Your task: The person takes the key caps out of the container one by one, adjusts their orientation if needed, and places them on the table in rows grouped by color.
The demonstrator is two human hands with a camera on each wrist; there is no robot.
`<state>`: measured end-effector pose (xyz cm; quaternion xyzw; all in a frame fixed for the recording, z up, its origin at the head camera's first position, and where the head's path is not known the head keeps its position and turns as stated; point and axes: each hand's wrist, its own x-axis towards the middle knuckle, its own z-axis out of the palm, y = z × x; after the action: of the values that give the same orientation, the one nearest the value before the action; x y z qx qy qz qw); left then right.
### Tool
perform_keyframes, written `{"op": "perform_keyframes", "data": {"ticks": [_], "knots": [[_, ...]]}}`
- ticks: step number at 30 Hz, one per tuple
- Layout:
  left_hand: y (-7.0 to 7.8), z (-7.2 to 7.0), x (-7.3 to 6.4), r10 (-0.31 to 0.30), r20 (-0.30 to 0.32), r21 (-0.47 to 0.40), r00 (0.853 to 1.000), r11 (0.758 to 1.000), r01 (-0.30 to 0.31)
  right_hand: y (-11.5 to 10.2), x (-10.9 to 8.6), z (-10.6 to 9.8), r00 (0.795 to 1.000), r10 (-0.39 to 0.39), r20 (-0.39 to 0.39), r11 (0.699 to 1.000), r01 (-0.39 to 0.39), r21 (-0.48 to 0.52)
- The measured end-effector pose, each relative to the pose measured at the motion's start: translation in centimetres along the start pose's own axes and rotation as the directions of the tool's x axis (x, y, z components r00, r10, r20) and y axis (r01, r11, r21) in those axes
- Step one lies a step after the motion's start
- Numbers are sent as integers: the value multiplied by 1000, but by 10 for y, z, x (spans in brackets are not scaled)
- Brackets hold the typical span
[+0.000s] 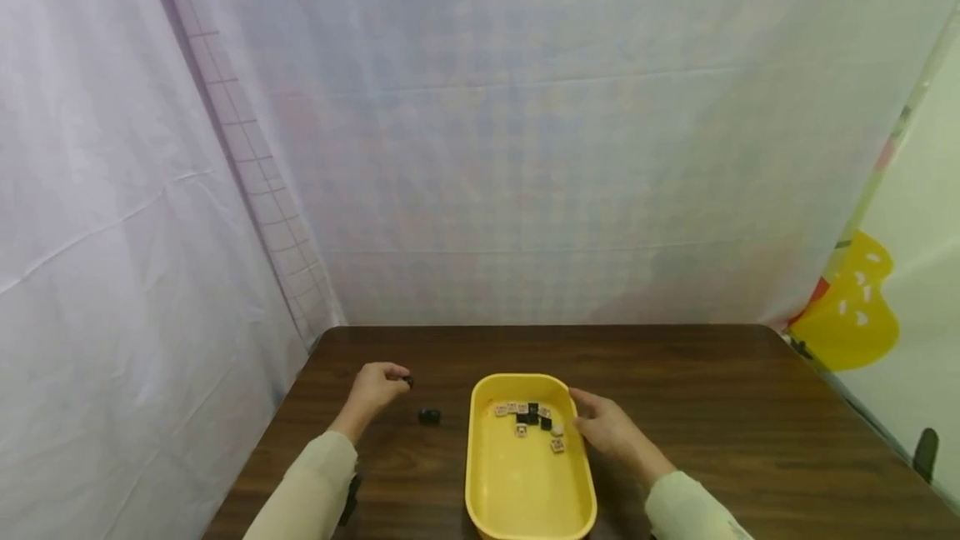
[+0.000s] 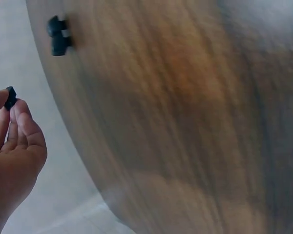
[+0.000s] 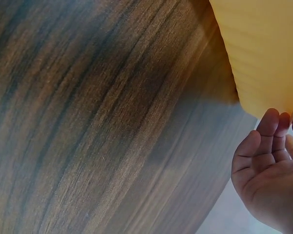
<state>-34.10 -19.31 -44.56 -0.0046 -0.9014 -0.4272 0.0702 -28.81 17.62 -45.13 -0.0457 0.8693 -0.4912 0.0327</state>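
1. Had the tray (image 1: 525, 490) closest in, set on the table (image 1: 712, 457) with its long sides running away from the body.
2. Saw white tiles (image 1: 521, 432) and black tiles (image 1: 533, 419) lying loose in the tray's far half; judged that share of the work done.
3. Pinched the tray's rim near the far right corner with the right hand (image 1: 609, 430), thumb to the inside and fingers against the outer wall, probably to steady it.
4. Found a black pair (image 1: 430, 416) on the table, left of the tray and outside it, touching or joined, could not tell which. Judged that pair as work left to do.
5. Pinched a black piece (image 1: 408, 382) between thumb and fingertips of the left hand (image 1: 372, 392), seemingly lifted off the table. Judged the work well along but unfinished, with this piece not yet in the tray.
6. Held that piece at the very fingertips, on the tray side of the left hand, a little beyond the pair and well apart from the tray's left wall. Could not make out any marking on it.
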Motion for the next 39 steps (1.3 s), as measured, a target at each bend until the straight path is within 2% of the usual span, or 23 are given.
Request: {"op": "perform_keyframes", "data": {"ticks": [5,12,21,27,39], "knots": [[-15,2,0,25,18,36,1000,999,-25,1,2,1,1000,1,4,1000,-1,4],[-32,12,-2,12,90,38,996,999,-15,2,2,0,1000,11,-6,1000,-11,-12],[-42,19,-7,57,75,66,996,996,-62,2,2,-2,999,-3,33,999,4,-35],[-43,20,-10,27,92,53,995,998,-32,1,2,0,1000,19,12,999,-19,-32],[-38,21,-11,7,127,11,992,1000,-8,1,2,-1,1000,23,14,999,-23,-45]]}}
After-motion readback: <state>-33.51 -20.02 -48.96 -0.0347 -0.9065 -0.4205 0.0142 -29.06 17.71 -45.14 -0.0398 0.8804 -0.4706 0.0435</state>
